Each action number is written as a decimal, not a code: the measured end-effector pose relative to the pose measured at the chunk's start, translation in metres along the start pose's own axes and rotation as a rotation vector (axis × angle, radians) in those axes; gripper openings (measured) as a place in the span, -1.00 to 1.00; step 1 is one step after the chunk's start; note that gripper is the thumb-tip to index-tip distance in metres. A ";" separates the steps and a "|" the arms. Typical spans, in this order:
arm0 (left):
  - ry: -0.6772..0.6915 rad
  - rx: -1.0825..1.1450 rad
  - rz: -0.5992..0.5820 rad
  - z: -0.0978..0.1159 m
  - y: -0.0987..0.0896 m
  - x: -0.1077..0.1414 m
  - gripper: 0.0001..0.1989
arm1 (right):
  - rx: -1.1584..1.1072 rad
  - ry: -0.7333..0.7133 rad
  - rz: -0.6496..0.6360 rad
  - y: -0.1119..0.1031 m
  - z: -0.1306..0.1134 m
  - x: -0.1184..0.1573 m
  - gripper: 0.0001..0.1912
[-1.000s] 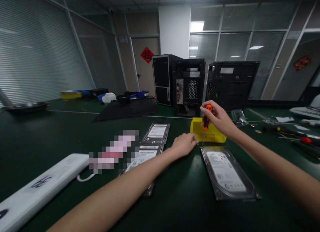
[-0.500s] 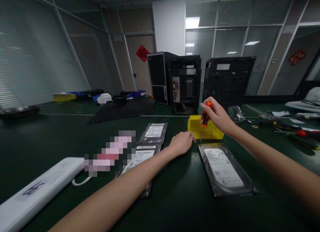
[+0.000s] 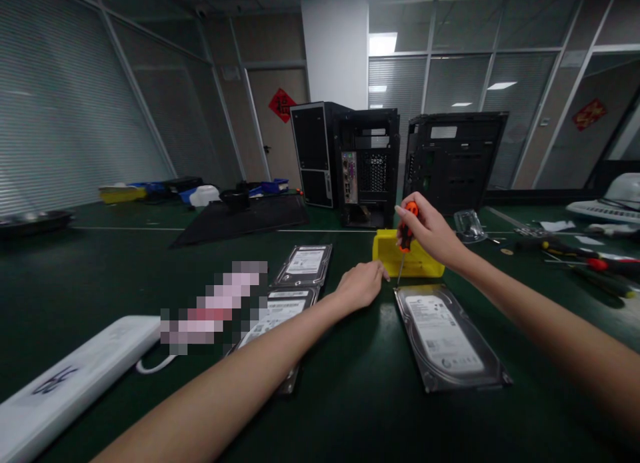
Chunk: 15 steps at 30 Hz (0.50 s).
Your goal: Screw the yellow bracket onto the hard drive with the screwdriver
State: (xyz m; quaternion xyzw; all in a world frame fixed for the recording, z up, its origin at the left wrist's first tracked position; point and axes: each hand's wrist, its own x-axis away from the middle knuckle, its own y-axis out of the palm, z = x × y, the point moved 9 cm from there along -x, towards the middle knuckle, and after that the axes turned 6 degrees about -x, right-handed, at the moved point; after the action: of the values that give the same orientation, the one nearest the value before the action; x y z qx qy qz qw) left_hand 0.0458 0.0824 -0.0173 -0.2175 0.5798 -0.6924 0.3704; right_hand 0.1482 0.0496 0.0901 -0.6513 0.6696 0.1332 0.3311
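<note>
My right hand (image 3: 425,226) grips an orange and black screwdriver (image 3: 407,233), held nearly upright. The tip meets the far left corner of a hard drive (image 3: 447,336) lying label up on the dark green table. To the left of that corner, my left hand (image 3: 361,284) rests low, back upward, its fingers curled together and pointing right; whatever is under them is hidden. Just behind the drive stands a yellow plastic bin (image 3: 425,263). Left of my left hand lies another hard drive (image 3: 303,263), with a further drive (image 3: 280,310) in front of it, partly covered by my left forearm.
Black computer cases (image 3: 313,156) stand at the back. A white power strip (image 3: 90,370) lies front left beside a blurred-out pink area. Hand tools (image 3: 595,263) are spread on the right near a clear plastic piece (image 3: 469,226). A black mat (image 3: 245,220) lies far left.
The view has shifted very slightly. Both hands, the screwdriver and the drives keep nearly the same places relative to one another.
</note>
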 end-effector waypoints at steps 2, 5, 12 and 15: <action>0.003 0.002 0.001 0.000 0.000 0.000 -0.67 | -0.010 0.002 -0.005 0.001 0.000 0.000 -0.77; -0.002 0.000 0.001 0.000 0.000 0.001 -0.67 | -0.022 0.002 -0.002 0.002 0.001 0.001 -0.77; 0.001 -0.014 -0.008 0.002 -0.001 0.002 -0.69 | -0.019 -0.014 -0.008 0.002 0.002 0.000 -0.77; 0.017 -0.010 -0.001 0.002 -0.002 0.000 -0.69 | -0.012 -0.019 -0.002 0.002 0.002 -0.002 -0.77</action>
State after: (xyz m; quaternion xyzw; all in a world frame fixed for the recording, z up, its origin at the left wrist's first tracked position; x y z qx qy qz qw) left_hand 0.0469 0.0811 -0.0152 -0.2136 0.5861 -0.6915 0.3642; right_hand 0.1470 0.0525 0.0896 -0.6525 0.6651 0.1430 0.3337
